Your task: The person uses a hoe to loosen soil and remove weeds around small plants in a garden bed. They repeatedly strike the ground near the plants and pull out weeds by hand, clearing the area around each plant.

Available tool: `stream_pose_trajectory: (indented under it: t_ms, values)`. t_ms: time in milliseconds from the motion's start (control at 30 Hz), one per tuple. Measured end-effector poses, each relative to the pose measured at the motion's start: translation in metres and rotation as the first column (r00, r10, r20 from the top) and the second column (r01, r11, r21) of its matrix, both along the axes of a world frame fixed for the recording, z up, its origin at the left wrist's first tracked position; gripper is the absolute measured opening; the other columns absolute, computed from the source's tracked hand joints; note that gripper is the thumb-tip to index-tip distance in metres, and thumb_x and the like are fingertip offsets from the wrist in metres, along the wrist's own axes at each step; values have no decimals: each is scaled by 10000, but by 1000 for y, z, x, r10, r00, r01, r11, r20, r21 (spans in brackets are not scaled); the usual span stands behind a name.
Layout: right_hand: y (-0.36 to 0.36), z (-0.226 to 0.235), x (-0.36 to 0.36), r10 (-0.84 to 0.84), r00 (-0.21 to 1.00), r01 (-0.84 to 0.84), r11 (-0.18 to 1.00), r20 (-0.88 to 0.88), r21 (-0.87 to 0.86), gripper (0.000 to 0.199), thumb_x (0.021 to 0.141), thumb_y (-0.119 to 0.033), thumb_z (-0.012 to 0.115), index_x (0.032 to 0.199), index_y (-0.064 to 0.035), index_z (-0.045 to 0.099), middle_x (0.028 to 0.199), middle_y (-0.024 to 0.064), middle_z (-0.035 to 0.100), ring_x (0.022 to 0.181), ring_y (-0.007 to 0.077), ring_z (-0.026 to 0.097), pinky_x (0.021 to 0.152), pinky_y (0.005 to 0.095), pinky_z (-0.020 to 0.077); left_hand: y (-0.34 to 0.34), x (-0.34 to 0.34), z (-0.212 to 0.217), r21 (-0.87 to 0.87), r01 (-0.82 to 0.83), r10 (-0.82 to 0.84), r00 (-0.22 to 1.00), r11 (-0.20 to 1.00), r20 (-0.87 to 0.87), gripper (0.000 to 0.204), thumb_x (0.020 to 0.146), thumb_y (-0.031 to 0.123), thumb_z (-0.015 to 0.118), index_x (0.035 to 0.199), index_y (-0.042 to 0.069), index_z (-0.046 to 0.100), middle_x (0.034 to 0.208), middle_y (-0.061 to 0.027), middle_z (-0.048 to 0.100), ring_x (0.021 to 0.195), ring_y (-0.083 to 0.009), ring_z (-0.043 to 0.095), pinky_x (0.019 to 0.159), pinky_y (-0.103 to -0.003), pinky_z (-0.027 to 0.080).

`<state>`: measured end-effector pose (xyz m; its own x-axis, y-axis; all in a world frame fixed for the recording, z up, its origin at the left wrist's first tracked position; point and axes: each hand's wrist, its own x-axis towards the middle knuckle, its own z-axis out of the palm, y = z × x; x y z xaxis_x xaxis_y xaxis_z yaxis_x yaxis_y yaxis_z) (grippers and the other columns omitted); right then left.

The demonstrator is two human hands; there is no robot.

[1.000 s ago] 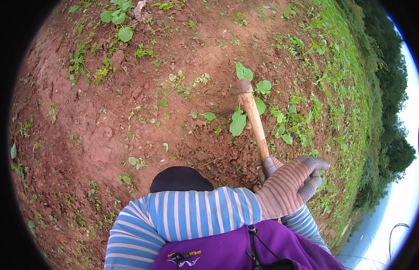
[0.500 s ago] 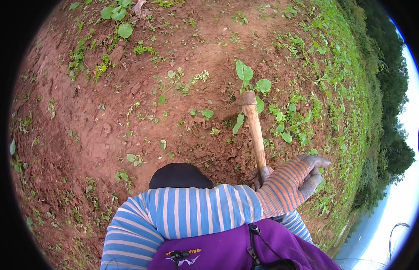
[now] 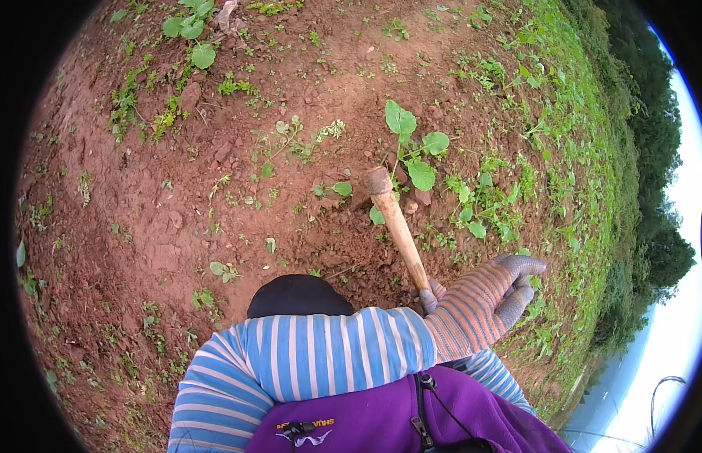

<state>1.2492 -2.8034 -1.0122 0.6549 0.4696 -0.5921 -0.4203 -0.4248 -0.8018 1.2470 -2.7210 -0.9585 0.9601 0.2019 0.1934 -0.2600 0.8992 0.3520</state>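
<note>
My left hand, in an orange-and-grey striped glove, reaches across to the right with its fingers stretched and apart, holding nothing. Beneath it, my right hand is closed round the wooden handle of a hoe; my left forearm hides most of that hand. The hoe's brown socket end lies over reddish soil, its blade out of sight. Just beyond and to the right of this end stands a broad-leaved green seedling, with loose clods at its base.
Small weeds grow to the right, thickening into a green strip toward bushes. A larger leafy plant stands far left. A dark rounded shoe tip shows beyond my left sleeve.
The hoe's head end has swung left, away from the seedling, uncovering its lower leaves and the clods by it. My left hand has barely moved.
</note>
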Motion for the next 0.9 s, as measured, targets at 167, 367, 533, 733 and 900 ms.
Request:
stream_pose_trajectory:
  t_ms: [167,367,533,733,900]
  values:
    - [23,-2,15,101,977,-116,991,189,71,417,993,-486,508,959,-77,581,592,-21,501,459,85,437,422,243,346,-4,4,4,214,-190,172,980,958,99,375,974,175,528,1317,32,486,807,-8,497,547,-108,403,536,-230,362]
    - [67,-48,44,127,977,-130,992,173,2,424,999,-490,489,996,-73,561,601,-9,512,444,102,424,412,261,332,20,-9,24,544,-209,187,978,813,96,397,958,125,565,1334,33,480,803,-9,484,595,-93,409,558,-236,360]
    - [15,-40,22,76,993,-81,996,87,48,420,991,-490,509,990,-74,563,600,-10,512,444,102,424,412,261,336,17,-9,22,372,-125,124,992,920,26,385,949,105,570,1319,37,489,832,-9,498,673,-105,450,611,-268,395]
    - [11,-15,11,61,982,-60,998,177,-12,431,981,-505,519,979,-77,571,598,-14,508,447,103,426,416,260,337,8,-3,16,-209,80,-45,985,975,165,614,934,487,441,1318,10,485,844,-36,509,579,-114,447,498,-252,373]
    - [35,-29,38,121,959,-116,993,255,-34,435,973,-516,530,967,-84,582,594,-32,493,452,99,421,424,260,340,2,-2,18,236,42,-51,998,971,30,721,941,604,391,1324,-1,474,845,-46,515,539,-115,435,485,-228,373]
